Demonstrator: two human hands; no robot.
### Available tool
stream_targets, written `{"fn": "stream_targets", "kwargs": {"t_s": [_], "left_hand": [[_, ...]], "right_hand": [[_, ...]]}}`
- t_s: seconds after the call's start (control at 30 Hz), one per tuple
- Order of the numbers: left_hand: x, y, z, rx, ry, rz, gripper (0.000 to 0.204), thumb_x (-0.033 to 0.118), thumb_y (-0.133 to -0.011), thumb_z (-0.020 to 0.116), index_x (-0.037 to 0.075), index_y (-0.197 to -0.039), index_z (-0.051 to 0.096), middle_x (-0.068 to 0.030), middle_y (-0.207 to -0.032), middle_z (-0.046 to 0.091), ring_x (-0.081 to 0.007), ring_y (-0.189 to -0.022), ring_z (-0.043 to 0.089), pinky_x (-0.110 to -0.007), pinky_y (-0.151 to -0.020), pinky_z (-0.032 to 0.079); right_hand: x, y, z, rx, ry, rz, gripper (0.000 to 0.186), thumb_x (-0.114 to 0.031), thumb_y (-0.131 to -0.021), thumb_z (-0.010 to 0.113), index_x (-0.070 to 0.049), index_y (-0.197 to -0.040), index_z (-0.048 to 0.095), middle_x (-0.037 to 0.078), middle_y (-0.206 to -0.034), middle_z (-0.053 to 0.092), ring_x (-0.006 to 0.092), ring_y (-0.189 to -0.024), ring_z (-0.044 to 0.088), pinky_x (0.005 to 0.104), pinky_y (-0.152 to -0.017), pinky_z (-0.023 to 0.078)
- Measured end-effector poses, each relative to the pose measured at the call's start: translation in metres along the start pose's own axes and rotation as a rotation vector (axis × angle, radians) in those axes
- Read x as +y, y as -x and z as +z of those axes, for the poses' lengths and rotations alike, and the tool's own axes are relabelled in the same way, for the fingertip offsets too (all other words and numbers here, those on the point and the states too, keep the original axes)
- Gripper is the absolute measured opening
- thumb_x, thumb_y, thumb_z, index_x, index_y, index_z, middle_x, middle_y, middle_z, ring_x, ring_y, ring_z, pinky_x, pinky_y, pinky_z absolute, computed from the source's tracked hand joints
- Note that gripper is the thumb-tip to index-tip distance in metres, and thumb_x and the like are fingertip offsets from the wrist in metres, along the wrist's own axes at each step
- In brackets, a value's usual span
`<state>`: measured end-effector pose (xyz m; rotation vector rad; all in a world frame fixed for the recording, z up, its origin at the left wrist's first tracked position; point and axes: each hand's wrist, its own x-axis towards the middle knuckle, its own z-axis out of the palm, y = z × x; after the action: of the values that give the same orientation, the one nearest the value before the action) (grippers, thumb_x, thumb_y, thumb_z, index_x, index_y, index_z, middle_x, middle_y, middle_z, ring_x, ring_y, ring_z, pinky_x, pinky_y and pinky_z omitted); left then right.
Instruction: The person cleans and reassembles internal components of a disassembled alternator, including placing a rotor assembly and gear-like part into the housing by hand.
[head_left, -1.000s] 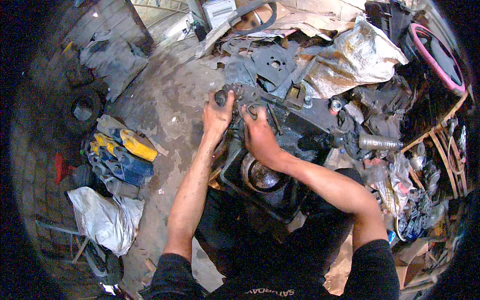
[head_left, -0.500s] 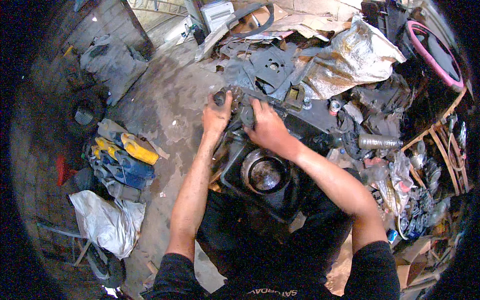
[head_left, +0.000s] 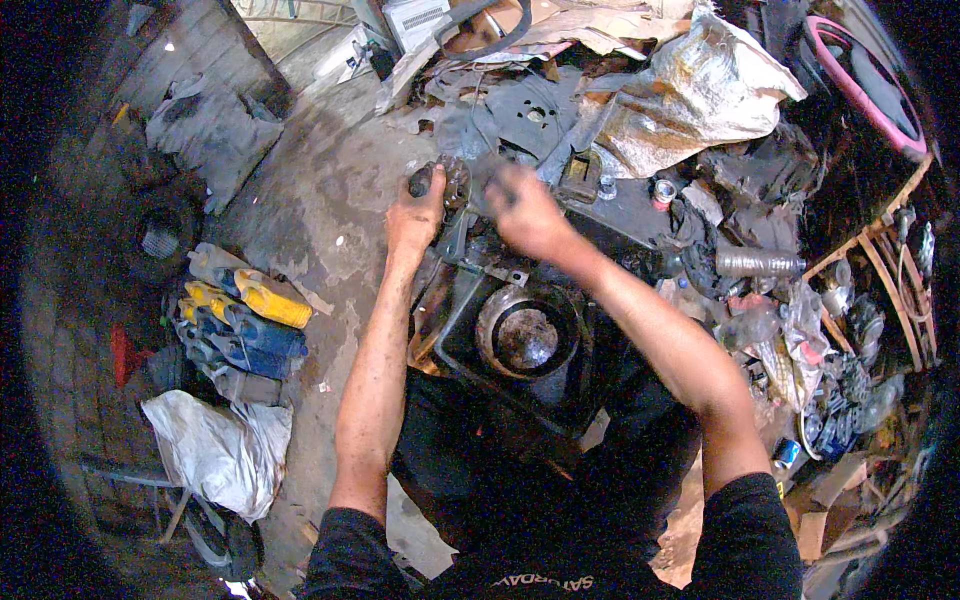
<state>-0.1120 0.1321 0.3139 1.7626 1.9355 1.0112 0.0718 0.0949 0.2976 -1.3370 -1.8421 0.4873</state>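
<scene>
My left hand [head_left: 413,222] is closed around a dark, greasy metal part [head_left: 455,180] with a round end by the thumb. To its right, a little apart, my right hand [head_left: 528,215] is curled, its fingers smeared by motion. Something dark seems to be in those fingers, but its kind does not show. Below both hands, close to my lap, stands a black, oily machine housing [head_left: 460,320]. A round metal cup [head_left: 527,340] with a raised rim and a rusty bottom sits in it.
Plastic bottles with yellow parts [head_left: 272,300] and a white sack [head_left: 225,450] lie at the left. A dirty sack [head_left: 700,95] and a flat grey plate [head_left: 530,115] lie ahead. At the right are a clear bottle [head_left: 760,262], an open can [head_left: 663,193] and heaped scrap.
My right hand has come off the metal part's side and is moving fast. My left hand, with the part, has shifted slightly left and away from me. The whole view has moved a little.
</scene>
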Motion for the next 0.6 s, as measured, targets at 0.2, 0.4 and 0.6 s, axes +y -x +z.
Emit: {"fn": "stream_targets", "kwargs": {"t_s": [0.2,0.4,0.6], "left_hand": [[-0.013,-0.006,-0.003,0.053,-0.003,0.057,0.082,0.068,-0.079,0.053,-0.001,-0.123,0.055,-0.0297,-0.11,0.062,-0.0434,-0.11,0.057,-0.045,-0.094,0.044],[-0.005,-0.005,-0.001,0.056,0.012,0.057,0.089,0.072,-0.078,0.052,-0.005,-0.124,0.054,-0.0319,-0.113,0.06,-0.043,-0.114,0.055,-0.044,-0.097,0.043],[-0.013,-0.004,0.003,0.117,-0.046,0.113,0.093,0.074,-0.077,0.048,-0.006,-0.125,0.053,-0.0325,-0.113,0.059,-0.0437,-0.113,0.055,-0.044,-0.096,0.043]], "right_hand": [[-0.059,0.073,0.014,-0.145,-0.007,-0.022,0.067,-0.009,-0.08,0.062,0.003,-0.14,0.034,0.031,-0.122,0.047,0.0454,-0.112,0.049,0.0457,-0.097,0.042],[-0.025,0.027,0.009,0.361,-0.061,-0.116,0.055,-0.011,-0.081,0.06,0.003,-0.132,0.044,0.027,-0.109,0.054,0.0442,-0.104,0.054,0.0475,-0.091,0.046],[-0.032,0.039,0.021,-0.061,0.099,-0.024,0.077,-0.013,-0.084,0.058,-0.002,-0.148,0.015,0.034,-0.129,0.038,0.0481,-0.111,0.049,0.0456,-0.094,0.045]]}}
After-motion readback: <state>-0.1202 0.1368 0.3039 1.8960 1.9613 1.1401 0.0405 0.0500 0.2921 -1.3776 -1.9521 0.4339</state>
